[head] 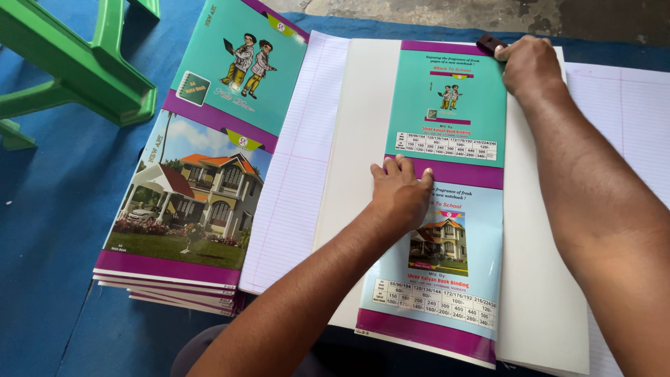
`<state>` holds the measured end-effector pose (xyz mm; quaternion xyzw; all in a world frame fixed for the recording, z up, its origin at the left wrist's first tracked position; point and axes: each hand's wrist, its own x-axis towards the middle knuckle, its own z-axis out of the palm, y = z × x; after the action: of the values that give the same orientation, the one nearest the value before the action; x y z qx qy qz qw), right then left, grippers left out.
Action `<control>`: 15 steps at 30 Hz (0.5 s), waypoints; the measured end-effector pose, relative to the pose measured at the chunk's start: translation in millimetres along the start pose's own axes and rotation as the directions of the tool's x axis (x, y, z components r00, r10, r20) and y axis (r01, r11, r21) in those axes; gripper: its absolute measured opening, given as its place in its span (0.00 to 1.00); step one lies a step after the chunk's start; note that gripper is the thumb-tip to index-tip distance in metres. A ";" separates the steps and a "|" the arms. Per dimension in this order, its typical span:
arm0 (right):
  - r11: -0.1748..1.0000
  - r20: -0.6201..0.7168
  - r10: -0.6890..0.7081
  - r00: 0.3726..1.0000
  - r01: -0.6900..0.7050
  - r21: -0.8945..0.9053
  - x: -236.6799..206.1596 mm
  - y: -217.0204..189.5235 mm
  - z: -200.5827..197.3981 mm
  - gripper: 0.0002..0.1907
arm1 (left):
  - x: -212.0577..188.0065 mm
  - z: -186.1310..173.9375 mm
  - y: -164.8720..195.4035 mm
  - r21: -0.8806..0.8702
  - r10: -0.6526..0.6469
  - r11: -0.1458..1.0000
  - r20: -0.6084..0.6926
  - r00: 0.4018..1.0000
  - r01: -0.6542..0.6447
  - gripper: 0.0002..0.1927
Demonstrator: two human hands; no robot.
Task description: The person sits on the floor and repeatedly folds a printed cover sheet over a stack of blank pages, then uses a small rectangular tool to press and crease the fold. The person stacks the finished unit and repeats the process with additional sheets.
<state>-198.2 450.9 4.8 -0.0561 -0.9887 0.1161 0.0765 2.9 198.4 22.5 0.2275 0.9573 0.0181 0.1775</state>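
Note:
My left hand (400,190) presses flat, fingers spread, on the middle of a long printed cover sheet (447,112), teal above and pale blue with a house picture below. That sheet lies on a white backing board (363,105) over ruled paper (296,160). At the sheet's top right corner, my right hand (530,66) is closed around a small dark tool (488,43); only the tool's tip shows.
A stack of finished notebooks (188,202) with house and cartoon covers lies to the left on a blue mat (56,209). A green plastic stool (77,63) stands at the upper left. More ruled paper (628,119) spreads out on the right.

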 end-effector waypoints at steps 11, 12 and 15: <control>0.991 0.089 -0.050 0.995 0.060 -0.117 -17.5 8.2 -8.8 0.15 | 5.4 2.5 -2.1 -0.036 -0.011 0.999 -0.012 1.000 0.010 0.33; 0.992 0.092 -0.047 0.995 0.058 -0.116 -20.7 8.0 -8.9 0.15 | 6.0 3.0 -2.7 -0.040 -0.010 0.999 -0.013 1.000 0.009 0.34; 0.991 0.091 -0.062 0.994 0.072 -0.113 -32.5 9.8 -11.1 0.17 | 8.2 3.6 -3.6 -0.046 -0.023 0.999 -0.024 0.999 0.022 0.34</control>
<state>-163.5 458.7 8.6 -0.0219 -0.9975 0.0580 0.0339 -4.2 198.7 15.9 0.2124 0.9612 0.0410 0.1710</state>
